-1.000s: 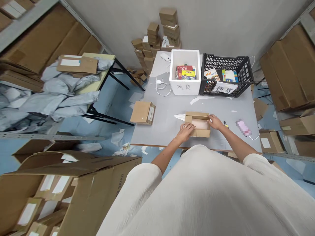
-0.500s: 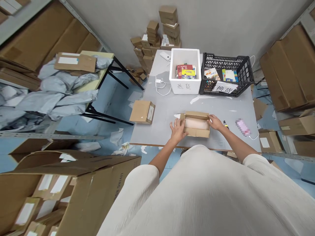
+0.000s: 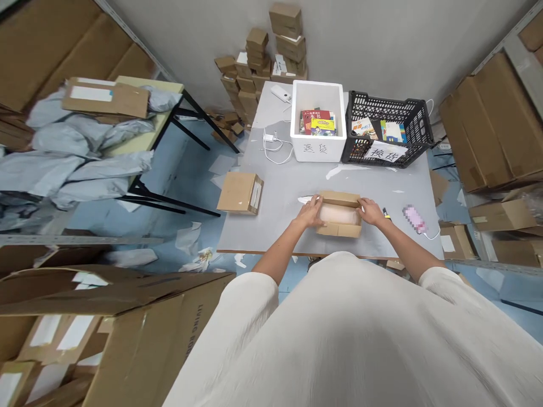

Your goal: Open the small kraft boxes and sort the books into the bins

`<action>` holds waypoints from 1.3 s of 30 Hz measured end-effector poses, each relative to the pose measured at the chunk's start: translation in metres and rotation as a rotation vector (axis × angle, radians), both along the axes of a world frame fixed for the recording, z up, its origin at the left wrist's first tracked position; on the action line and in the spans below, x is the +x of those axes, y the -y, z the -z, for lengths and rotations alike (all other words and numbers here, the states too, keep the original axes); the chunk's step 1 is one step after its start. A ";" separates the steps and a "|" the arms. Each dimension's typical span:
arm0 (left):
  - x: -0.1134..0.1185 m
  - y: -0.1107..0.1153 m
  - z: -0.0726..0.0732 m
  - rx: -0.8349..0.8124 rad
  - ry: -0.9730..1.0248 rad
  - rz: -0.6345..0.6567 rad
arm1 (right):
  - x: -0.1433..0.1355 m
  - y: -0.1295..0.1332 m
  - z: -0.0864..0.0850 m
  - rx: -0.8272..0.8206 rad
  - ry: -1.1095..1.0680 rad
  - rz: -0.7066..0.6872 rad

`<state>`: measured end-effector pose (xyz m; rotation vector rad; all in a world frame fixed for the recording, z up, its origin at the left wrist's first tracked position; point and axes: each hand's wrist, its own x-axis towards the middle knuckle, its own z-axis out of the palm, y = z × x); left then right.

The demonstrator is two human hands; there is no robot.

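Note:
A small open cardboard box (image 3: 338, 229) lies near the front edge of the grey table, its long flaps raised. Inside it is a pale, wrapped-looking item (image 3: 338, 213) whose details are too small to tell. My left hand (image 3: 310, 213) grips the box's left end, fingers at the upper corner and thumb at the lower one. At the right end, my right hand (image 3: 370, 212) holds the box wall between thumb and fingers.
On the table (image 3: 280, 226) are a closed carton (image 3: 237, 192), a white foam bin (image 3: 319, 150) with books, a black crate (image 3: 388, 152), a yellow-black cutter (image 3: 386, 213), a blurred pink object (image 3: 413, 219) and a white cable (image 3: 278, 160). A large carton (image 3: 148, 339) stands lower left.
My left hand has shifted slightly and its fingers now wrap closer round the box's left end. The right hand keeps its hold. The camera view has turned a little.

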<state>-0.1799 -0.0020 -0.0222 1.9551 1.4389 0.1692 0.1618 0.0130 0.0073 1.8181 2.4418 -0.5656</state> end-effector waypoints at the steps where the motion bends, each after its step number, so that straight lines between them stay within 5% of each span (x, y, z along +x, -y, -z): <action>1: -0.001 -0.003 0.002 -0.030 0.017 0.010 | -0.004 0.001 -0.006 0.042 0.025 -0.007; 4: -0.004 -0.007 0.005 -0.068 0.064 0.018 | -0.023 0.001 -0.023 0.161 0.042 -0.097; 8: -0.003 -0.006 0.006 -0.064 0.105 0.008 | -0.061 -0.008 -0.026 0.005 -0.021 -0.424; 16: 0.003 0.003 0.003 -0.061 0.170 -0.025 | -0.112 -0.028 0.021 -0.076 0.069 -0.824; 29: 0.004 0.011 -0.003 -0.046 0.141 0.005 | -0.131 -0.033 0.097 -0.197 0.109 -0.851; 34: 0.003 0.010 -0.009 -0.044 0.098 0.011 | -0.139 -0.031 0.103 -0.114 0.160 -0.859; 39: 0.002 0.010 -0.013 -0.053 0.057 0.007 | -0.135 -0.032 0.086 -0.020 0.225 -0.970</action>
